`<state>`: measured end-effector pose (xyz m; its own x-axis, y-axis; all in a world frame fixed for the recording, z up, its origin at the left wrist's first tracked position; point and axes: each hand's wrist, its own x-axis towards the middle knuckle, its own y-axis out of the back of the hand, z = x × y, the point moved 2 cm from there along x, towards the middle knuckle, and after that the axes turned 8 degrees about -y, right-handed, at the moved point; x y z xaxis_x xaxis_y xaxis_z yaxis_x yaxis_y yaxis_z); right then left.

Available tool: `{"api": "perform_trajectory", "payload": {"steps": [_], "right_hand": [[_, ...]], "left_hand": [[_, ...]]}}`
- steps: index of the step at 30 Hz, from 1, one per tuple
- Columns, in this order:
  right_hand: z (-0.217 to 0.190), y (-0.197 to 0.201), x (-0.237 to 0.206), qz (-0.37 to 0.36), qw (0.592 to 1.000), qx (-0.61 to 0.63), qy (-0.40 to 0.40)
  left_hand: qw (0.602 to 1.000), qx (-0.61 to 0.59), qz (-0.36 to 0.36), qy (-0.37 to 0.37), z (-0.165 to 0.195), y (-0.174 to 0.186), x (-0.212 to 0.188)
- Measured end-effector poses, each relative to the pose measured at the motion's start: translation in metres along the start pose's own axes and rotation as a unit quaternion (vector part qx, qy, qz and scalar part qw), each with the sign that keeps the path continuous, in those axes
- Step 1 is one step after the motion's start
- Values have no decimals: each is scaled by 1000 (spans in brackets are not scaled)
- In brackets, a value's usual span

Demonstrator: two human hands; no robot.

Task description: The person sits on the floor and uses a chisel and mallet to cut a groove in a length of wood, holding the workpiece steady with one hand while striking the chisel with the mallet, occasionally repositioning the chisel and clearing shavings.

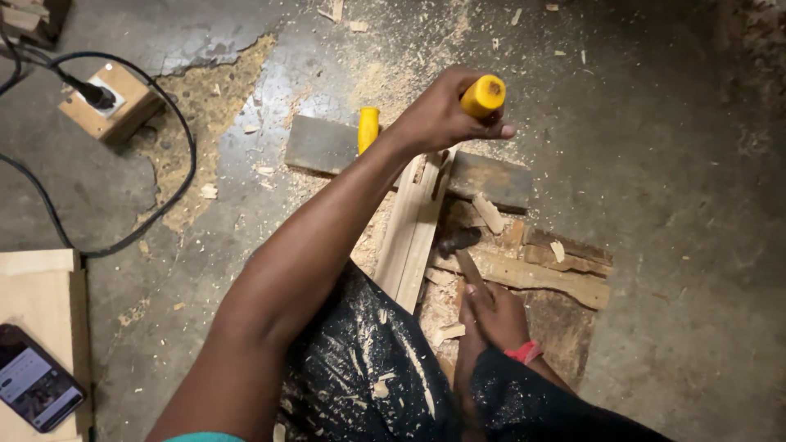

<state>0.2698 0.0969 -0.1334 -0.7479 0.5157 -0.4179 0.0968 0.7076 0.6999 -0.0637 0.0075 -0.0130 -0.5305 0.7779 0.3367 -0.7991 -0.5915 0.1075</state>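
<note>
Two bare hands work on wood over a dusty concrete floor (671,164), seen from above. The left hand (442,115) is raised at the end of an outstretched arm, its fingers clenched around a chisel handle (483,96), which is yellow and pokes out above the fist. The chisel's blade runs down from the fist onto the top end of a pale wooden strip (413,233). That strip slants from the upper middle of the view down toward the person's lap, where its lower end meets the dark trousers (368,368), which are speckled with sawdust.

The right hand (491,315) is lower, near the person's knee, with a red band (524,353) at the wrist. It grips the wooden shaft of a hammer (460,242), whose dark head sits just right of the strip, above the hand.

A second yellow handle (369,128) stands behind the left forearm, in front of a dark flat board (327,146) that lies across the floor beneath the strip's top end. To the right of the strip, rough scraps of wood (565,270) and chips are piled on the floor.

At the upper left, a small wooden socket box (115,102) sits on the floor with a black plug in it, and a black cable (184,131) loops away from it. At the lower left, a phone (34,387) with a lit screen lies on a pale wooden panel (37,295).
</note>
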Motion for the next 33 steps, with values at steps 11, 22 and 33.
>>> {"api": "perform_trajectory", "payload": {"steps": [11,22,33], "right_hand": [[-3,0,-1,-2,1000,11,-17],[2,-2,1,-3,1000,2,-20],[-5,1,-1,-11,1000,4,-29]], "left_hand": [[999,38,0,18,-11,-3,5],[1000,-4,3,18,-13,-1,8],[999,-10,13,37,-15,4,12]]}}
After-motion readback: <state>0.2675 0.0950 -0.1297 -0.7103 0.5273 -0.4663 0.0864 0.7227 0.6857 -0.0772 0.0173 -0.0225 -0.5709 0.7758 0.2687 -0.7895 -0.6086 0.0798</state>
